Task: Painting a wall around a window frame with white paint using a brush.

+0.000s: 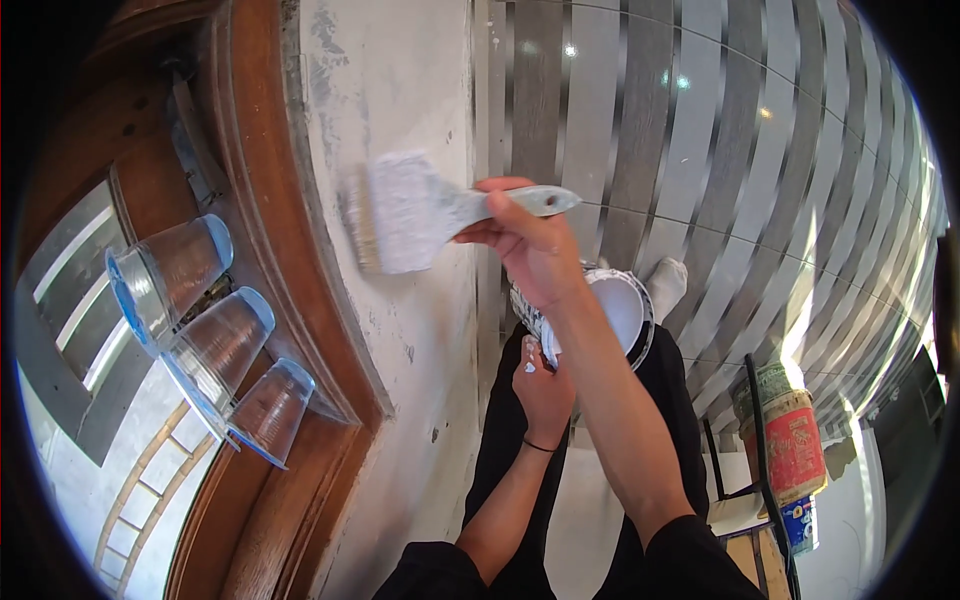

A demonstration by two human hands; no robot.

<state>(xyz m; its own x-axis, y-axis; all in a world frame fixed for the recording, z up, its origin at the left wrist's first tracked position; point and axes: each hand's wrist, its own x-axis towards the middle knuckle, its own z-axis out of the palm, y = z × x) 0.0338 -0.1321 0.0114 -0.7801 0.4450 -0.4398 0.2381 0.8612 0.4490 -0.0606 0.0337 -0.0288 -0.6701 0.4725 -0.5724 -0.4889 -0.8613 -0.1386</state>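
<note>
There are one wide flat paintbrush point(420, 215), one paint bucket point(648, 305) with white content, and three clear plastic cups point(222, 340) with blue rims beside the wooden frame point(262, 150); the right hand point(527, 240) grasps the brush handle, its forearm reaching up and leftward across the bucket; the white-coated bristles are at the patchy wall point(425, 400); the left hand point(543, 390), paint-spotted, lower, is clenched on the near side of the bucket, between the black-trousered legs point(505, 440).

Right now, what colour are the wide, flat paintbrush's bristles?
Mostly white bristles, tan toward the blurred tips; best seen in the head view.
</note>
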